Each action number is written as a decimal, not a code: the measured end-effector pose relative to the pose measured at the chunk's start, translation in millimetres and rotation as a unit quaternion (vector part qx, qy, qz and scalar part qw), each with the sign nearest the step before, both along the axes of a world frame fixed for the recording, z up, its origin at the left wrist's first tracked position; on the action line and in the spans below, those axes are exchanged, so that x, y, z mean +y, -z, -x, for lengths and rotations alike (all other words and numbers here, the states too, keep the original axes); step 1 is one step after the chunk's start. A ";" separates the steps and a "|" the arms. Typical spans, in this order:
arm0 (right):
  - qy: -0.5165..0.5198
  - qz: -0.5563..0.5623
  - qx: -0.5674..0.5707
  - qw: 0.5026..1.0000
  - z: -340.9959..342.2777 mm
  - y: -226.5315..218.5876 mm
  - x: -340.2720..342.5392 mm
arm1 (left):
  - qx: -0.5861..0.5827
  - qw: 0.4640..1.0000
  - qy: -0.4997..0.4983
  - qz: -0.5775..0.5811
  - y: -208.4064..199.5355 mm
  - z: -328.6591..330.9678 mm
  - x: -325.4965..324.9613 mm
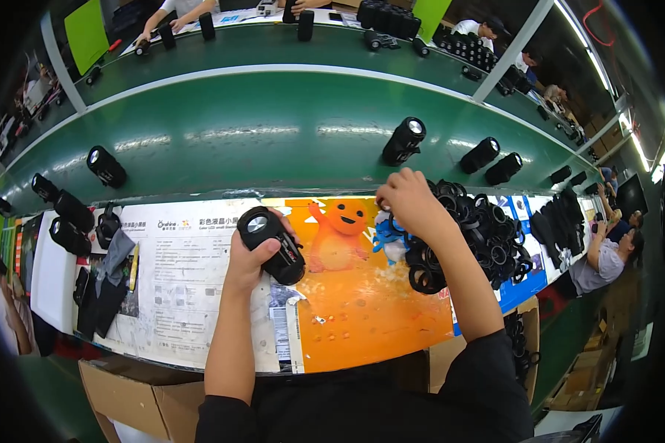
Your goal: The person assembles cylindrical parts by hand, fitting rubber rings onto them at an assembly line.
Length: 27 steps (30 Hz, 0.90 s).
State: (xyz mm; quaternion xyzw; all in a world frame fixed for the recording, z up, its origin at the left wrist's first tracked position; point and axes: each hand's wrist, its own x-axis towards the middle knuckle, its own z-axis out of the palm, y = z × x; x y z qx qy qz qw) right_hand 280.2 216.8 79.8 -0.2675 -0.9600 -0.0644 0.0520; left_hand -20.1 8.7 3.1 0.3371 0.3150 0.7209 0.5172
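My left hand [247, 260] is wrapped round a black cylindrical speaker [282, 260], which it holds tilted over the work surface with the silver-centred round end up and away from me. My right hand [408, 198] has its fingers curled down at the far-left edge of a heap of black rings [480, 240]. Anything between those fingertips is hidden by the hand. Beneath both arms lies an orange printed sheet [369, 317] with a cartoon figure, beside a white printed sheet [177, 295].
On the green conveyor [273, 140] stand several black speakers, one of them a speaker [404, 140] beyond my right hand. More speakers [74, 214] and a yellow pen [134, 267] are at left. Black straps [560, 225] lie at right. Cardboard boxes [137, 395] stand below. Other people work nearby.
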 end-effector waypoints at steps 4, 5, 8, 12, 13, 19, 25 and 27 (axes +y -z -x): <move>-0.107 0.109 -0.013 0.988 42.3 -6.3 -22.6 | 0.003 1.000 0.009 -0.020 1.2 0.4 2.8; -0.128 0.151 -0.020 0.980 49.5 -5.4 -23.9 | 0.006 1.000 0.009 -0.020 1.9 0.6 3.3; -0.104 0.197 0.021 0.975 58.8 7.0 -27.0 | 0.000 1.000 0.002 -0.001 0.5 1.8 3.3; -0.070 0.192 0.145 0.968 44.0 35.6 -34.3 | -0.014 1.000 0.007 0.026 -0.3 8.9 -2.7; -0.029 0.218 0.136 0.966 37.9 36.6 -36.1 | -0.028 0.999 0.020 0.026 -2.6 9.1 -3.5; -0.034 0.215 0.205 0.954 35.6 43.2 -39.5 | 0.036 0.999 -0.004 0.018 -5.6 0.9 0.9; -0.074 0.487 0.279 0.824 87.1 -19.6 -42.7 | 0.074 0.996 0.019 0.035 -2.2 -2.3 -2.9; -0.113 0.590 0.257 0.757 103.8 -40.7 -39.9 | 0.100 0.993 0.008 0.055 2.9 -4.3 -1.9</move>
